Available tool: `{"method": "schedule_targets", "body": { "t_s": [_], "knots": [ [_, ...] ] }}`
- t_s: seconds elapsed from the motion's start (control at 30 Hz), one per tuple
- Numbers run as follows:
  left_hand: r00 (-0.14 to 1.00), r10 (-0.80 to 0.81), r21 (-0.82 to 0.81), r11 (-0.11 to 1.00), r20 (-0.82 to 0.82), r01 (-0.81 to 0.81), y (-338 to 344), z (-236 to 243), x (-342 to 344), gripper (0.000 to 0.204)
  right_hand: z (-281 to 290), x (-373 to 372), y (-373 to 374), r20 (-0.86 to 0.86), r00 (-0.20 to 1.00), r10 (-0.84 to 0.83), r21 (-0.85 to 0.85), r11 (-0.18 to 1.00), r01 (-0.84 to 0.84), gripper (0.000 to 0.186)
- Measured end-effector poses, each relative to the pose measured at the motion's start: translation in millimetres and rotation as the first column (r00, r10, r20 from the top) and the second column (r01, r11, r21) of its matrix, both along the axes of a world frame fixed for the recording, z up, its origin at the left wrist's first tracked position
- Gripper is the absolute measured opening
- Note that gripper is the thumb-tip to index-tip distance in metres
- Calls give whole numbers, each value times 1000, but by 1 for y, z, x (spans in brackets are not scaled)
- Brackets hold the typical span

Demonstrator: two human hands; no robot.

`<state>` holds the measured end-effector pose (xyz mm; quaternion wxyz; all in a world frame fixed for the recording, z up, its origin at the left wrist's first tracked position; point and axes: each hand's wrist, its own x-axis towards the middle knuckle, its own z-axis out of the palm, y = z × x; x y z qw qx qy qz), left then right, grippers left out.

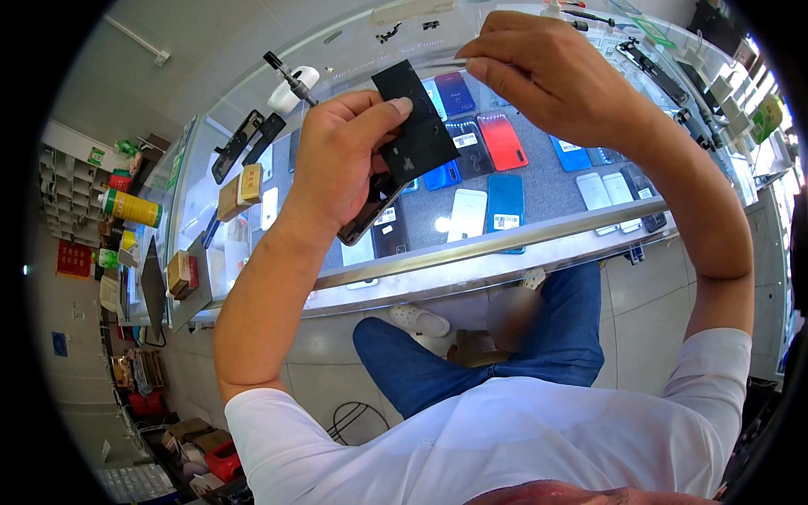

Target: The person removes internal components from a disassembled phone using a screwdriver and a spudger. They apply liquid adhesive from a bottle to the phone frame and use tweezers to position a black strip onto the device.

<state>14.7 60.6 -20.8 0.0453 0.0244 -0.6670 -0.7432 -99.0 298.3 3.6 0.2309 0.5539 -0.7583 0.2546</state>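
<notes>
Above the glass counter [278, 80], my left hand [337, 147] grips an opened phone [370, 217], thumb pressed on a flat black rectangular panel [414, 126]. The phone's dark, shiny edge shows below my fingers, while the hand hides most of its body. Up and to the right, my right hand [547, 80] is closed in a pinch around a thin metal tool [443, 64], perhaps tweezers. Its tip points toward the upper end of the panel. Whether the tip touches the panel I cannot tell.
Several phones, among them a red phone [502, 141], lie under the counter glass. On the left stand small boxes [240, 192], a black phone frame [238, 147] and a screwdriver [289, 77]. Dark phone parts [652, 71] lie far right. A metal rail [488, 244] edges the counter.
</notes>
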Motion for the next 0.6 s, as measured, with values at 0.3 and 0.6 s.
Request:
{"method": "schedule_targets", "body": {
  "t_s": [0.3, 0.6],
  "knots": [
    [999, -35, -6, 999, -9, 35, -1, -2, -1, 19, -5, 3, 0, -78, 996, -41, 73, 996, 47, 21],
    [999, -33, 18, 999, -2, 34, 0, -1, 0, 19, -10, -5, -3, -119, 991, 62, 1, 998, -63, 16]
  ]
}}
